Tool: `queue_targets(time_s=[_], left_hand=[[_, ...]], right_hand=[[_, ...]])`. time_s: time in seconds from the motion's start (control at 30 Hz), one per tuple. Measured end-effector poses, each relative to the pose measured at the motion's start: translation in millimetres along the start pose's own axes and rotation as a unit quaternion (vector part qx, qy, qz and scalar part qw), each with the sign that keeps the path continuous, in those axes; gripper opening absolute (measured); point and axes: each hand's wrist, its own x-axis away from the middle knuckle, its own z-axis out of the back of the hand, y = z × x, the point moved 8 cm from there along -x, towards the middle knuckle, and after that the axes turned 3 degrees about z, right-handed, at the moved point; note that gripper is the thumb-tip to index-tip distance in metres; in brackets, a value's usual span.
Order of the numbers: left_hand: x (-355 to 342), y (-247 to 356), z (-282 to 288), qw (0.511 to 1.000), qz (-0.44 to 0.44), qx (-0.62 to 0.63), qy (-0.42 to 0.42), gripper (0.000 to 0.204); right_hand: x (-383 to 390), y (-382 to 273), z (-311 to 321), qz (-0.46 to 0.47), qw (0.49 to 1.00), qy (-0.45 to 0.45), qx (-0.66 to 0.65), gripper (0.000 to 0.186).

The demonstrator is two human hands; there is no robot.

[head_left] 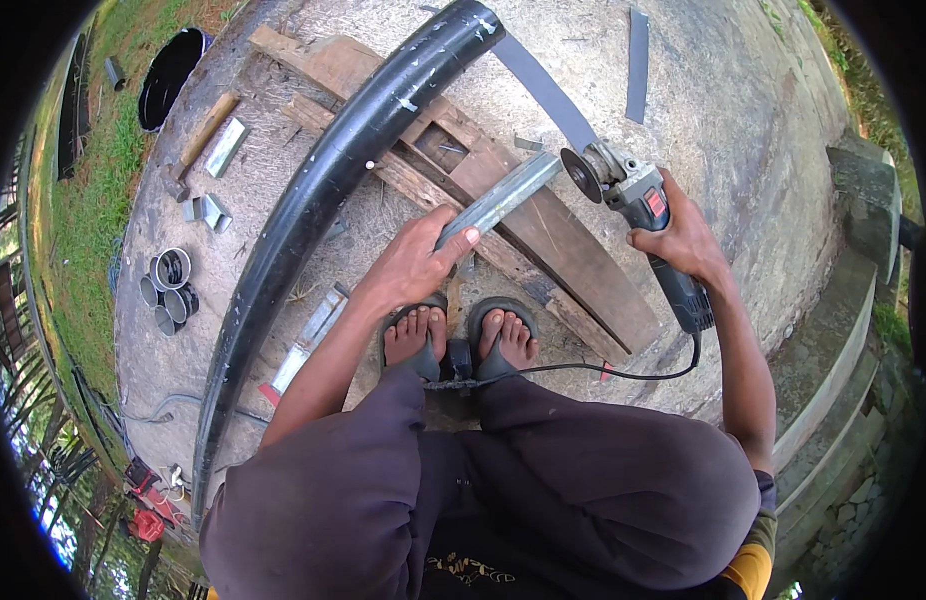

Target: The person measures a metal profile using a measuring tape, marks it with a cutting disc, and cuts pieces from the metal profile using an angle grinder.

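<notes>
My left hand (418, 265) is closed round a galvanised steel bar (503, 198), held at a slant over weathered wooden boards (583, 280). My right hand (683, 235) grips a black and grey angle grinder (680, 290). Its cutting disc (583, 175) is close to the bar's far end; whether it spins I cannot tell. The grinder's cord (623, 372) runs down and across past my sandalled feet (508, 335). A long black pipe (313, 205) lies to the left of both hands, reaching beyond the boards.
On the concrete slab (763, 140) lie a hammer (208, 130), short metal offcuts (226, 148), several cut pipe rings (173, 270) and flat grey strips (638, 65). A black bucket (173, 80) and red items (148, 520) stand at the left. Concrete steps (828, 370) border the right, grass the left.
</notes>
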Motion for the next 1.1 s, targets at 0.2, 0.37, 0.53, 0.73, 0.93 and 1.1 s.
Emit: queue_targets(time_s=[0.2, 0.37, 0.53, 0.73, 0.93, 1.1], left_hand=[[0.8, -3.0, -2.3, 0.999, -0.01, -0.001, 0.03, 0.052], [12.3, 11.5, -9.5, 0.978, -0.036, -0.166, 0.123, 0.042], [17.1, 15.9, -17.8, 0.961, -0.061, -0.198, 0.184, 0.042], [19.6, 20.9, -28.0, 0.917, -0.117, -0.282, 0.258, 0.043], [19.1, 18.6, -31.1, 0.917, -0.117, -0.275, 0.263, 0.043], [17.1, 21.1, -33.0, 0.913, -0.128, -0.283, 0.265, 0.042]], right_hand=[[-4.8, -23.5, 4.8, 0.037, 0.999, -0.02, 0.02, 0.099], [-5.1, -22.9, 5.6, 0.02, 0.998, -0.043, 0.046, 0.101], [-8.2, -14.8, 4.9, 0.032, 0.997, -0.034, 0.068, 0.101], [-9.5, -28.7, 7.0, 0.022, 0.998, -0.045, 0.047, 0.103], [7.1, -8.6, -4.8, 0.01, 0.998, -0.032, 0.059, 0.104], [15.3, 0.6, -4.3, -0.001, 0.999, -0.027, 0.039, 0.107]])
